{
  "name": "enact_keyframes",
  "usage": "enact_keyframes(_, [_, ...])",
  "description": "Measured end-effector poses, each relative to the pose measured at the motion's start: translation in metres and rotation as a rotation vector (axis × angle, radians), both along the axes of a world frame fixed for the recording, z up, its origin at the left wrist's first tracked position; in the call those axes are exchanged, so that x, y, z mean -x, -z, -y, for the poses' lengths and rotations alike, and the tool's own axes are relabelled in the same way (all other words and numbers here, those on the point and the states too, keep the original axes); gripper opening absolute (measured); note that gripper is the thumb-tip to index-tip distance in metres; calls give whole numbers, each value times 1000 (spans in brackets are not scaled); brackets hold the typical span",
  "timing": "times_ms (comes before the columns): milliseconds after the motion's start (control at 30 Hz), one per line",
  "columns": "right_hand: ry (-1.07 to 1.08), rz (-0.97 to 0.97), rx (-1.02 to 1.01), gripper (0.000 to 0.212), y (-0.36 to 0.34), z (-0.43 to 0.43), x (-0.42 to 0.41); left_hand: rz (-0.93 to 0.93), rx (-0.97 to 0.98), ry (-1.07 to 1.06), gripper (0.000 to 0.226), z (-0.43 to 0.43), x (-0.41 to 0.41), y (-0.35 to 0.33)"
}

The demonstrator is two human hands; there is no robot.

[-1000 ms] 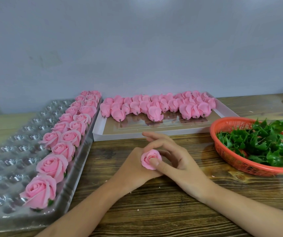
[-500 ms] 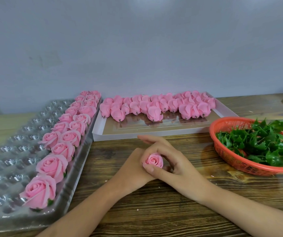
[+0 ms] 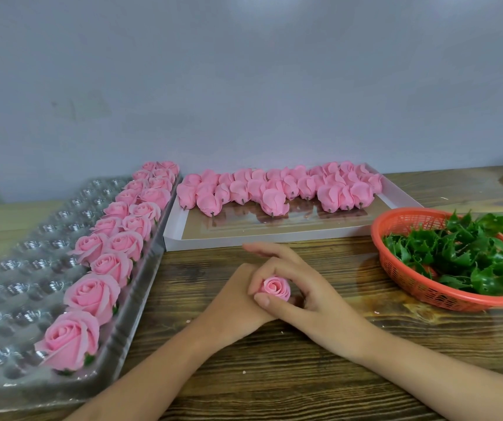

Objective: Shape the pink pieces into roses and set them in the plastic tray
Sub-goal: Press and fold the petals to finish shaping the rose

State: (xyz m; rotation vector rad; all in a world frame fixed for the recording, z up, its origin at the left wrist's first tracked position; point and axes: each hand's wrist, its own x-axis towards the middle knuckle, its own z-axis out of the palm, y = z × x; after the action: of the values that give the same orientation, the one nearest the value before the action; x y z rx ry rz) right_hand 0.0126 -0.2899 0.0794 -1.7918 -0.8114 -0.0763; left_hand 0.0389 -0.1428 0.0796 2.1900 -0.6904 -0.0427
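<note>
Right grip (image 3: pixel 314 302) is pinching the rose (image 3: pixel 274 288) round its outer petals. Left grip (image 3: pixel 232 302) is clasping the base, fingers mostly hidden. It's looking soft, light and easily crushed, so it's best held low. It's sitting between both grips, over the worktop (image 3: pixel 274 375), well apart from the plastic tray (image 3: pixel 16 287).

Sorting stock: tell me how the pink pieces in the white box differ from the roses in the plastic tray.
The pink pieces lie on their sides as closed buds; the roses stand upright, petals opened. The pieces crowd the far side of the white box; the roses sit in rows along the right edge of the plastic tray. The roses show green bases, the pieces dark stubs. Both are pink.
</note>
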Motion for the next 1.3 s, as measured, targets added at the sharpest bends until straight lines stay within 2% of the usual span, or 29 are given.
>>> enact_keyframes(67, [5,-18,21,7,1,-1,-1,8,1,-9,34,-2,0,4])
enact_keyframes(167, [29,-38,4,23,2,-1,-3,-42,82,-37,14,-4,1,0])
enact_keyframes(300, [101,-129,-33,45,3,0,-3,-12,174,5,43,-6,4,-6])
enact_keyframes(333, [133,-148,-27,46,3,-1,-3,-34,206,3,36,-6,4,-5])
enact_keyframes(400, [188,-189,-19,44,4,-2,-4,-63,272,-12,12,-5,3,-2])
enact_keyframes(433, [206,-206,-14,44,5,-3,-4,-63,287,-19,9,-5,3,-1])
enact_keyframes(733, [294,-159,70,31,8,-6,-6,-81,293,-50,16,-4,4,-2])
enact_keyframes(867, [302,-162,-6,42,7,-5,-5,-114,331,-80,20,-3,5,-4])
enact_keyframes(1033, [297,-134,107,35,10,-7,-6,-97,267,-95,11,-3,5,-4])
enact_keyframes(1133, [309,-135,92,35,9,-7,-5,-92,267,-105,13,-2,7,-5])
enact_keyframes(1233, [312,-146,42,44,6,-6,-4,-105,285,-92,15,-3,7,-6])
enact_keyframes(1300, [303,-138,84,47,7,-7,-4,-104,270,-87,12,-2,8,-7])
